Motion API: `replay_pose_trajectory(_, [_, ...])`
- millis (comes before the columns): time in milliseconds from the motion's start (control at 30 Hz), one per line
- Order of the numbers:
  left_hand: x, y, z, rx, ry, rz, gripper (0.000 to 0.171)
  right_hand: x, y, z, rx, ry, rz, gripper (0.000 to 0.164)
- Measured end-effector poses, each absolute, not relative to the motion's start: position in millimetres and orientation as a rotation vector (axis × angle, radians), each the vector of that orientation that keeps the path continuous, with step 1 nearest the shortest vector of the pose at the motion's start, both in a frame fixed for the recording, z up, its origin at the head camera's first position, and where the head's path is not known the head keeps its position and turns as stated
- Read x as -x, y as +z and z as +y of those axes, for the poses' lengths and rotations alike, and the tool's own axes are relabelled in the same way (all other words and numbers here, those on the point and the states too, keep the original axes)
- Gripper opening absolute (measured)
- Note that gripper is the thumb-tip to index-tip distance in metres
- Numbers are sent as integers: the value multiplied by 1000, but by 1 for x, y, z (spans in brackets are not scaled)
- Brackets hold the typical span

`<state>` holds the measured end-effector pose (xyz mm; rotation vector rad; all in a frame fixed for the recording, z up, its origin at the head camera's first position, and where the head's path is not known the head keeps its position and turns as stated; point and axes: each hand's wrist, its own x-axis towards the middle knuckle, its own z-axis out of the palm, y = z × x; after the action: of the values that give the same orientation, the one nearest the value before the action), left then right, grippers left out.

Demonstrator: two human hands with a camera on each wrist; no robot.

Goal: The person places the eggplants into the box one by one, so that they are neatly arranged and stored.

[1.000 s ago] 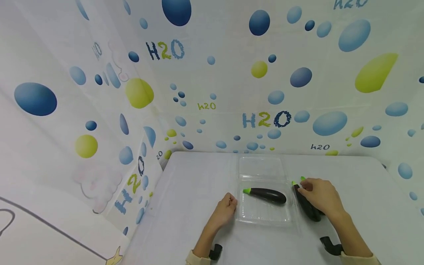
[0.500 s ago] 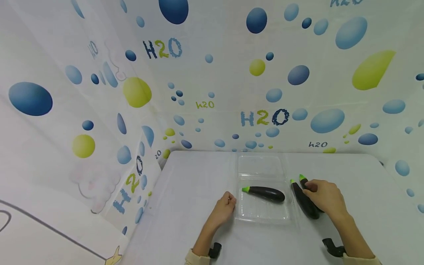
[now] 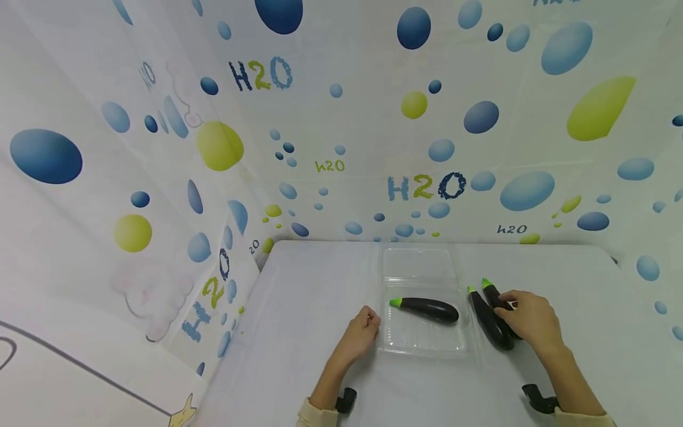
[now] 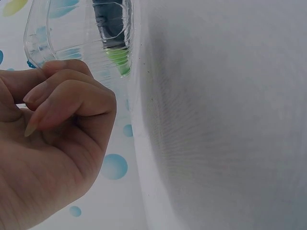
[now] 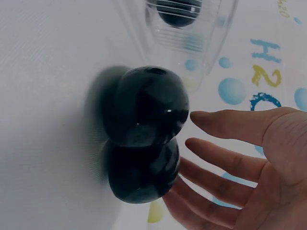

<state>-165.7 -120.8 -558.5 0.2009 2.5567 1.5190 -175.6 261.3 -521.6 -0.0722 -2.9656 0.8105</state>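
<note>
My left hand [image 3: 361, 333] pinches the left edge of a clear plastic clamshell box [image 3: 421, 344] with curled fingers, as the left wrist view shows at the box's rim. Inside the box's near half lies a dark eggplant [image 3: 429, 309] with a bright green stem end, pointing left. To the right of the box, two more eggplants lie side by side on the table: a left eggplant [image 3: 490, 320] and a right eggplant [image 3: 492, 294], partly hidden by my right hand [image 3: 530, 320]. In the right wrist view its fingers reach loosely extended along the right eggplant, the thumb slightly apart from the left one.
The box's lid half [image 3: 418, 264] lies open at the far side, near the table's back edge. A white cloth covers the table [image 3: 315, 273]. Printed curtains [image 3: 363, 118] rise behind and to the left. Black wrist cameras [image 3: 539, 400] sit below both hands.
My right hand has shifted slightly right, off the left eggplant and over to the right one, which shows more now. The left hand keeps its place at the box; the head view tilted slightly.
</note>
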Motion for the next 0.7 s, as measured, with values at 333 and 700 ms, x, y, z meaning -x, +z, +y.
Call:
replay_pose_trajectory(333, [165,-557,-121,-185,1511,2556,17,177,-528,269,145,797,-3025,43])
replay_pose_trajectory(700, [166,-558,-121,-184,1517,2537,17,180,-529,273,160,839,-3053,52])
